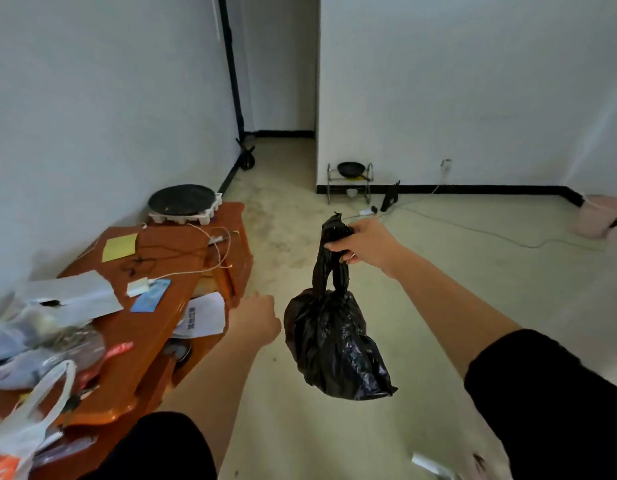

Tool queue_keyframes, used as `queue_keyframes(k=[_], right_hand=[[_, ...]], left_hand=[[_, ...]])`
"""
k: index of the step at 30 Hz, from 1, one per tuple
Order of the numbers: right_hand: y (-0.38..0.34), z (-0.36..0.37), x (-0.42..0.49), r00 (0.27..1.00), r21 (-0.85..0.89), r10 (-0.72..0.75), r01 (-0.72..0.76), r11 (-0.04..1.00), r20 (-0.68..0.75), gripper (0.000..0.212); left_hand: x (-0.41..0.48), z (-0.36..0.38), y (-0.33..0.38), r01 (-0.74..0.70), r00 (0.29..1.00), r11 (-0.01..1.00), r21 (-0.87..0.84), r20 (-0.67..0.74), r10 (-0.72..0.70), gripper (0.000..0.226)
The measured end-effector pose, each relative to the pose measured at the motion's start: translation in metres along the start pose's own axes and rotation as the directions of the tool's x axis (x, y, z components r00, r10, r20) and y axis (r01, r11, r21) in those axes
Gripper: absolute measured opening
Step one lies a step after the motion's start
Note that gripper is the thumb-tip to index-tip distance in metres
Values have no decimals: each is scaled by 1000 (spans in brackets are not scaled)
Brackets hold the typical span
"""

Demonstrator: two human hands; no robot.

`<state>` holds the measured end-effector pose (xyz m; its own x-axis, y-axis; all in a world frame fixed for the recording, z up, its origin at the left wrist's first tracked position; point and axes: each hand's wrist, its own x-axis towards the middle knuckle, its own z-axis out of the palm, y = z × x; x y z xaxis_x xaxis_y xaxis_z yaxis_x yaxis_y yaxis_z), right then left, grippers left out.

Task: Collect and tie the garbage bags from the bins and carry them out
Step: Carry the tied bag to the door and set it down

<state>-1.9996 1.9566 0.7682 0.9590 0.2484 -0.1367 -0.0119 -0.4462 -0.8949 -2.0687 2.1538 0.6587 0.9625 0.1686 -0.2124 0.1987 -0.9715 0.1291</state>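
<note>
Black sleeves (559,393) frame the view. The right hand (360,242) clamps the tied handles of the garbage bag (334,341), which hangs mid-frame off the floor (438,271), ready for carrying. The left hand (256,318) holds nothing beside the tabletop (161,320), its fingers hidden.

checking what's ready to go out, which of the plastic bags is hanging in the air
The black plastic garbage bag, hanging from the right hand by its handles; the pale plastic bags lie on the orange wooden table.

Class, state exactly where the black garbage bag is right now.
In the head view, the black garbage bag hangs mid-frame above the floor from the right hand, which grips its handles; the left hand is just left of it.
</note>
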Motion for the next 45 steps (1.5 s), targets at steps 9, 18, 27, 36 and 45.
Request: queue_keyframes(k=[9,18,27,36,45], right_hand=[[-18,-77,258,994,-21,-103,102,995,-30,13],[-46,-121,501,982,69,-120,131,989,-149,19],[-67,-127,783,989,48,-113,118,992,-92,6],[-111,-129,1045,998,31,-54,55,998,-19,19],[-142,-128,1324,990,18,-115,114,993,76,14]], left_hand=[[259,-57,59,-1,1000,1000,-9,-18,1,41],[484,-112,82,47,998,998,-32,-28,-48,42],[762,-147,47,53,994,989,-140,-90,-66,53],[1016,-209,15,47,996,983,-176,-67,-60,53],[1285,-249,-14,134,988,986,-103,-64,-141,52]])
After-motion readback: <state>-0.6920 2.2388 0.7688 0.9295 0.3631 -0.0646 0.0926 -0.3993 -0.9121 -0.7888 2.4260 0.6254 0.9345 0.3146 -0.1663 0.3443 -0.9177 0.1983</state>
